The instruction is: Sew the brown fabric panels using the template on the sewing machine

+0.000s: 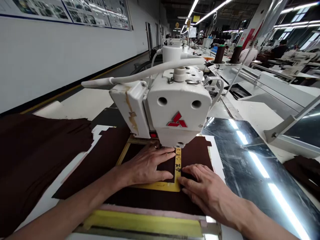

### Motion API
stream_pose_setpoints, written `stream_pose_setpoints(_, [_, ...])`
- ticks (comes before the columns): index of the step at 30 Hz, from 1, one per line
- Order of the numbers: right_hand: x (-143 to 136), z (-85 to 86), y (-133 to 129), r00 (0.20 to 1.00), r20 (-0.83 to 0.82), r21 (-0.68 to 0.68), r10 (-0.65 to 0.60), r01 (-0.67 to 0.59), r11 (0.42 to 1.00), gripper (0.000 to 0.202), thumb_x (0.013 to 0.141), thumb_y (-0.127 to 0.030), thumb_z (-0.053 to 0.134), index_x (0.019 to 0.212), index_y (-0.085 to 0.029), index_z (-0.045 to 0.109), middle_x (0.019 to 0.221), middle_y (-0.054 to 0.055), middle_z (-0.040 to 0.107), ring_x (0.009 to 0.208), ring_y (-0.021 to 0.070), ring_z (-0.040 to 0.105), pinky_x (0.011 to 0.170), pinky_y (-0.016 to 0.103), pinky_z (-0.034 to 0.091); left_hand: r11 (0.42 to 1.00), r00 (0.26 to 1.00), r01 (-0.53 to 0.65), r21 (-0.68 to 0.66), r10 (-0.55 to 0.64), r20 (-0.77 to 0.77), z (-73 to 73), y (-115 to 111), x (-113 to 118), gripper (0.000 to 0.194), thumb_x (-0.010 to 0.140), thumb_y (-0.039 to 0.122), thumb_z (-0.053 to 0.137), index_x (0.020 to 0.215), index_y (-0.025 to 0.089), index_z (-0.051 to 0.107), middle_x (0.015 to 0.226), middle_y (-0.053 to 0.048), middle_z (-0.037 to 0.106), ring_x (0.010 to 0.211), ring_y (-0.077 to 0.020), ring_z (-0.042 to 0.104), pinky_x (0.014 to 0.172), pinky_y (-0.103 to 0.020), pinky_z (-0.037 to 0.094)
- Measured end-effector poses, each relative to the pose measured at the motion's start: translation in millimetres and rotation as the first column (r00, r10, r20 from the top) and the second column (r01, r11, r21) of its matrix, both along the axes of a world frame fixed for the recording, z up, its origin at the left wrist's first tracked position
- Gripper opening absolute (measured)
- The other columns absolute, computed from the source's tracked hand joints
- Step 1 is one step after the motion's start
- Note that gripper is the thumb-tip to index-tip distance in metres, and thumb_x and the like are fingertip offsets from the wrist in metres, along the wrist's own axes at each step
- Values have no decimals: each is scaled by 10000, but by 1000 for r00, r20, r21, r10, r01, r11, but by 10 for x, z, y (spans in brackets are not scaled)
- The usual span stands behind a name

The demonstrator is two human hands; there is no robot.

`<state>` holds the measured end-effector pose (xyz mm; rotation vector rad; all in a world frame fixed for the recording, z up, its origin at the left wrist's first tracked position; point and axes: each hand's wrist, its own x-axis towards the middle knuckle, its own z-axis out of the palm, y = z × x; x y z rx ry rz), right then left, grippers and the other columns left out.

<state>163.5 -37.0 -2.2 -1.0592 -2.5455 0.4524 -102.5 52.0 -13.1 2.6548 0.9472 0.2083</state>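
Under the head of a white sewing machine [178,106] lies a dark brown fabric piece [155,200] with a yellow rectangular frame [160,186] flat on top of it. My left hand [147,163] reaches across the frame's inside, fingers stretched out and pressed on the fabric near the needle area. Its fingertips come close to the frame's right bar, which carries black handwriting. My right hand [203,186] rests on the fabric just right of that bar, fingers extended, with fingertips at the frame's edge. The needle and presser foot are hidden behind the machine head and my left hand.
More brown fabric [37,160] is heaped at the left. A glossy dark plate [245,160] covers the table's right side. Yellow tape [145,223] runs along the near edge. Thread cones [220,54] stand behind, and a seated person [250,55] works at the far right.
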Motion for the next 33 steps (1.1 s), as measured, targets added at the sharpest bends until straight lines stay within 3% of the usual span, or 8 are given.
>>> stream_pose_setpoints(6, [-170, -54, 6, 996, 84, 86, -11, 3, 996, 316, 1011, -314, 630, 1314, -227, 622, 1226, 136, 598, 1102, 315, 566, 907, 491, 523, 1000, 999, -1, 28, 0, 41, -33, -20, -32, 647, 883, 445, 767, 1475, 296, 553, 1564, -17, 515, 1411, -330, 504, 1228, -501, 312])
stream_pose_setpoints(11, [-333, -201, 11, 994, 50, 275, -102, 85, 958, 336, 917, -417, 754, 1177, -226, 660, 980, 67, 612, 916, 267, 581, 743, 389, 508, 995, 995, 64, 75, -69, 71, -14, -28, -96, 402, 982, 310, 666, 1381, 322, 630, 1530, 28, 554, 1372, -254, 552, 1225, -414, 329])
stream_pose_setpoints(14, [-382, -278, 23, 991, 25, 365, -134, 116, 924, 361, 854, -503, 803, 1066, -241, 671, 909, 41, 602, 850, 244, 573, 706, 360, 486, 988, 994, 90, 123, -98, 54, 10, -47, -75, 419, 948, 312, 720, 1358, 322, 639, 1511, 30, 575, 1347, -277, 568, 1204, -447, 357])
stream_pose_setpoints(17, [-386, -319, 54, 992, 9, 403, -127, 113, 908, 376, 872, -557, 768, 1060, -248, 665, 936, 32, 634, 919, 250, 596, 772, 365, 500, 985, 996, 67, 161, -75, 45, 43, -60, -5, 423, 928, 324, 742, 1337, 295, 643, 1498, 8, 588, 1311, -292, 592, 1137, -449, 433])
stream_pose_setpoints(20, [-369, -337, 77, 996, -23, 436, -91, 91, 895, 330, 943, -553, 690, 1074, -252, 656, 1104, 27, 678, 1074, 260, 598, 861, 371, 498, 978, 996, 54, 203, -67, 58, 59, -41, 61, 352, 957, 294, 693, 1306, 262, 654, 1434, -12, 642, 1248, -274, 631, 1058, -402, 495])
stream_pose_setpoints(26, [-340, -352, 28, 997, 6, 367, -71, 64, 928, 300, 1031, -474, 592, 1175, -216, 639, 1185, 14, 688, 1133, 263, 602, 958, 413, 475, 964, 992, 108, 243, -121, 42, 9, 4, 38, 408, 1003, 280, 635, 1403, 220, 587, 1470, -58, 611, 1287, -280, 608, 1070, -415, 481])
stream_pose_setpoints(33, [-295, -240, 4, 1000, -4, 221, -26, 26, 975, 215, 1012, -377, 634, 1155, -215, 639, 1117, 41, 665, 1106, 263, 600, 934, 413, 493, 954, 965, 238, 184, -254, 67, 34, -67, -66, 291, 1000, 286, 644, 1289, 259, 658, 1444, -52, 623, 1256, -287, 571, 1087, -458, 424])
